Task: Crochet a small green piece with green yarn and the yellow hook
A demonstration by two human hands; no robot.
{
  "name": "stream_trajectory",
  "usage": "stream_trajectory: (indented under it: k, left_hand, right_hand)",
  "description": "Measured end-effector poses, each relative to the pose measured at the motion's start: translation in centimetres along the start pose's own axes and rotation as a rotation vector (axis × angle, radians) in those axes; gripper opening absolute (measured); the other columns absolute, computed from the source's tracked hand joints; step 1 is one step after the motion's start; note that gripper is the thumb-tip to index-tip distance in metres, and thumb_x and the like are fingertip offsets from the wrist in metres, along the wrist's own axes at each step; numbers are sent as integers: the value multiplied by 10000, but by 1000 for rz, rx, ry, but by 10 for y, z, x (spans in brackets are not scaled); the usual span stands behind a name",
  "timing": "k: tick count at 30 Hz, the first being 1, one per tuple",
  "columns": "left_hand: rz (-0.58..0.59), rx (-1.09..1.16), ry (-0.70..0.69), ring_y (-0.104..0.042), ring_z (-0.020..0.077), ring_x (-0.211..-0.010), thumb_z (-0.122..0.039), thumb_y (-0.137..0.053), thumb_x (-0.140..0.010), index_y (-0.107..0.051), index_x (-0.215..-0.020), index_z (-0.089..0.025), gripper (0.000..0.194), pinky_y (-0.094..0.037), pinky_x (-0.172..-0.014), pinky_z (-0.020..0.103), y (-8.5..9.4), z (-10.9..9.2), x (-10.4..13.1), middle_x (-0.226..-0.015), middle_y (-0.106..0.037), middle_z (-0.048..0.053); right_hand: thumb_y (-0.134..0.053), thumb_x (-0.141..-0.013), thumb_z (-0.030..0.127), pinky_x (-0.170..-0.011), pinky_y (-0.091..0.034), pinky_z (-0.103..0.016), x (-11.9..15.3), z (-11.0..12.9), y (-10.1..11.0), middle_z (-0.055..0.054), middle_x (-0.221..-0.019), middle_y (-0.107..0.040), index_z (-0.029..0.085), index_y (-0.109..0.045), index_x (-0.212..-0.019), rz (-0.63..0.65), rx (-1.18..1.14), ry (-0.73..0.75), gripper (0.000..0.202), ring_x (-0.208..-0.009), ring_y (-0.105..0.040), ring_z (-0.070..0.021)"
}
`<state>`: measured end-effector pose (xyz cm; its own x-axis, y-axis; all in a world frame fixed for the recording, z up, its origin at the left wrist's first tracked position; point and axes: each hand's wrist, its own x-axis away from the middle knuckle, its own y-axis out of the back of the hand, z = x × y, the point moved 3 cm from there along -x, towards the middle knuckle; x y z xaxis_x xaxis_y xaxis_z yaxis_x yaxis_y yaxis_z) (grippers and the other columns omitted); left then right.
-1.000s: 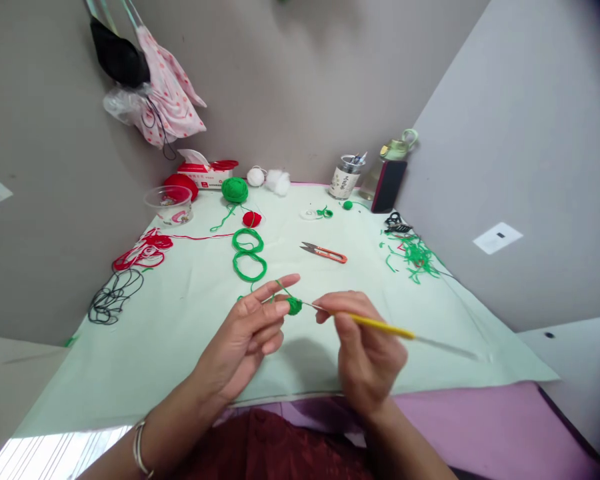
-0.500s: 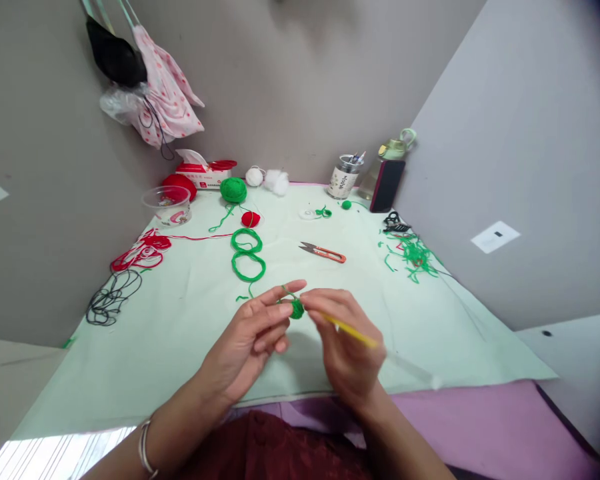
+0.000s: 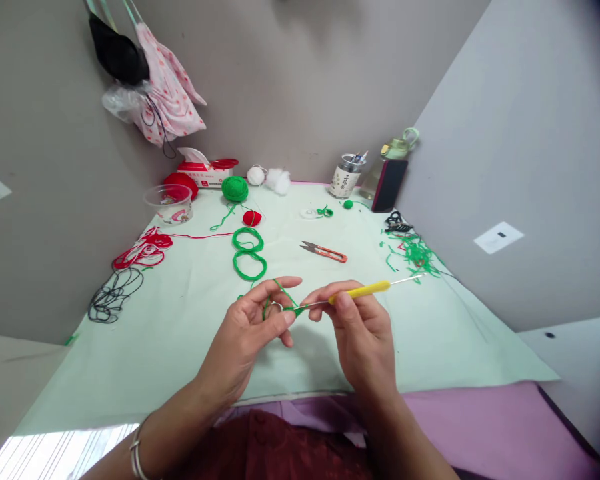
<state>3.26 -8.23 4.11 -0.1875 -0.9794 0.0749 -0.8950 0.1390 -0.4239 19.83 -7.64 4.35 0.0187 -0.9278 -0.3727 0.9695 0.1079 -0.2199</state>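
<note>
My left hand pinches a small green crochet piece between thumb and fingers, and green yarn runs up over its raised index finger. A yellow-handled crochet hook lies in the grip of my right hand, roughly level, its thin metal tip pointing left and touching the green piece. The hook's other metal end sticks out to the right. Beyond my hands, two loops of green yarn lie on the pale cloth, near orange-handled thread snips.
Green yarn scraps and a black clip lie right. At the back stand a pen can, a phone, a green ball and a tissue box. Red yarn and a plastic tub are left.
The hook has swung from a downward slant to nearly level, with its shaft now showing. My right hand has turned, and the yarn over my left index finger shows as a longer strand.
</note>
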Motion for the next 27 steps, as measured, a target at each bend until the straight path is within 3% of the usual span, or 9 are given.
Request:
stream_trajectory:
  k: [7,12,20,27]
  left_hand:
    - [-68,-194,-60,-597,72,-666,-276,-820,-902,-826,-1198,-335,302,-536,-752,229,3,-3,4,-863,-593,-49]
    - [-126,-308,-103,-582,94,-634,-261,-824,-865,-814,-1184,-276,319,-523,-677,240,0,-9,5,-812,-596,-46]
    - [-92,-351,-110,-597,103,-634,-252,-822,-847,-826,-1189,-275,343,-471,-636,240,0,-12,4,-803,-643,-32]
    - [-160,-457,-245,-547,99,-624,-190,-806,-843,-861,-1107,-265,281,-502,-649,245,-1,-14,5,-823,-662,-13]
  right_hand:
    - [-540,-1100,160,-785,-611,-255,11,16,-5,-3,-976,-794,252,-763,-1102,12,373,249,241,-840,-746,-118]
    - [-547,-1056,68,-838,-619,-312,18,17,-11,-73,-1016,-788,185,-720,-1174,104,506,537,240,-981,-750,-175]
    - [-540,-1058,66,-815,-623,-336,18,15,-5,-62,-1045,-793,209,-714,-1185,76,398,450,258,-955,-751,-181]
    - [-530,-1049,83,-753,-640,-339,14,24,-12,-91,-945,-810,197,-720,-1156,139,600,592,246,-909,-786,-218]
